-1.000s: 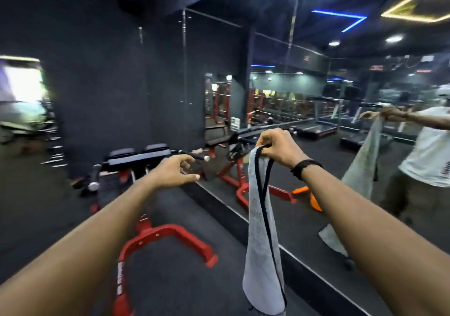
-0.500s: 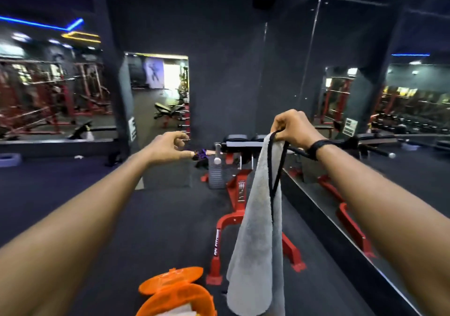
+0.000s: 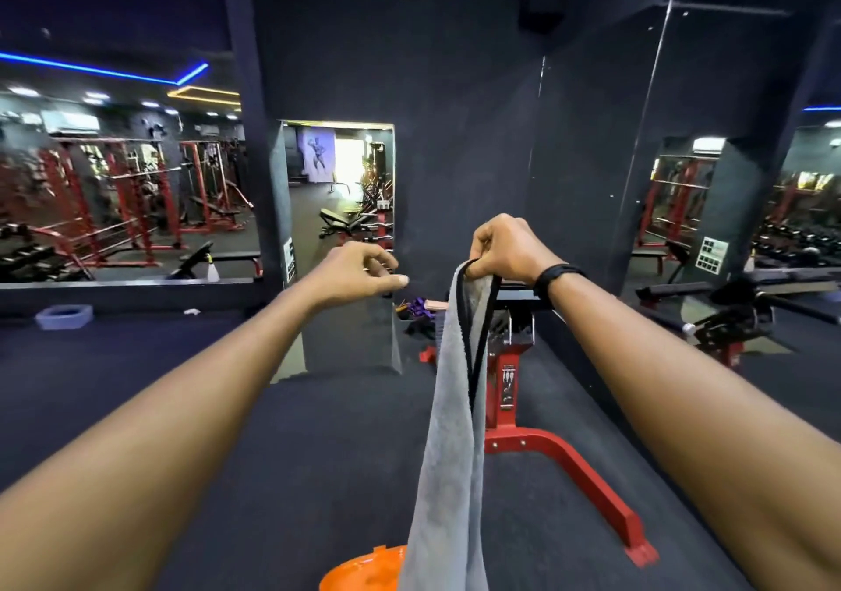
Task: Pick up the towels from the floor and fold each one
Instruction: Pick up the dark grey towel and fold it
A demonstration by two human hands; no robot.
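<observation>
The right hand [image 3: 507,249], a black band on its wrist, is raised in front of the person, and its grip is closed round the gathered top edge of a long grey terry towel with a black border [image 3: 448,445]. The towel hangs straight down from that fist, doubled lengthwise, clear of the dark rubber gym floor [image 3: 227,431], its lower end passing out of view at the bottom. The left hand [image 3: 359,272] is held out beside it, well apart from the cloth, fingers loosely curled with thumb and forefinger near each other, holding nothing.

Judging by this, one towel is off the floor and its first lengthwise fold looks made; the crosswise folds are still to do, and the free hand seems placed to take a part of the cloth. No other towel can be seen on the floor here.

A round orange plastic container [image 3: 364,570] sits just behind the towel's lower end. A red steel bench frame [image 3: 564,454] carries a small sticker, and a white sign [image 3: 711,254] hangs on the pillar; neither can be read.
</observation>
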